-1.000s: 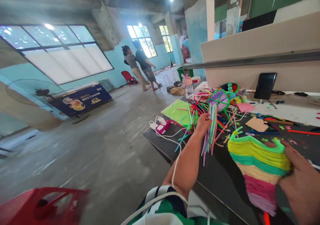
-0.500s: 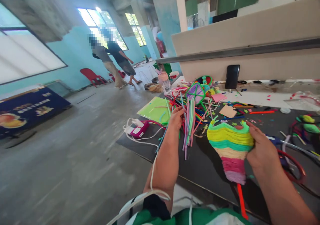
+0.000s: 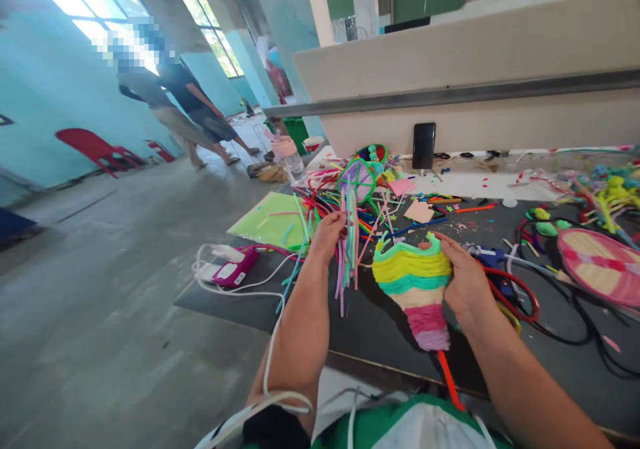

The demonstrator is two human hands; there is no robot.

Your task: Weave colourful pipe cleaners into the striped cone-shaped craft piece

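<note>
My left hand (image 3: 330,232) is closed around a bundle of pastel pipe cleaners (image 3: 349,252), whose ends hang down over the dark table. In my right hand (image 3: 463,272) is a striped pipe-cleaner piece (image 3: 413,276), gripped at its upper right edge. Its bands run green, yellow, teal, cream, magenta and lilac from the wide top to the narrow bottom. An orange-red stem (image 3: 450,379) sticks out below it. Past my left hand, a round green-framed purple piece (image 3: 357,181) rests on a heap of loose pipe cleaners (image 3: 320,192).
A magenta power bank (image 3: 236,267) with white cables sits at the table's left edge. A phone (image 3: 424,146) leans against the back board. At right lie a red-handled tool (image 3: 525,296), black cords and a pink oval piece (image 3: 597,266). Two people (image 3: 190,106) are on the floor at left.
The view has swung to the right, bringing the pink oval piece into sight. Both hands keep their holds on the bundle and the striped piece.
</note>
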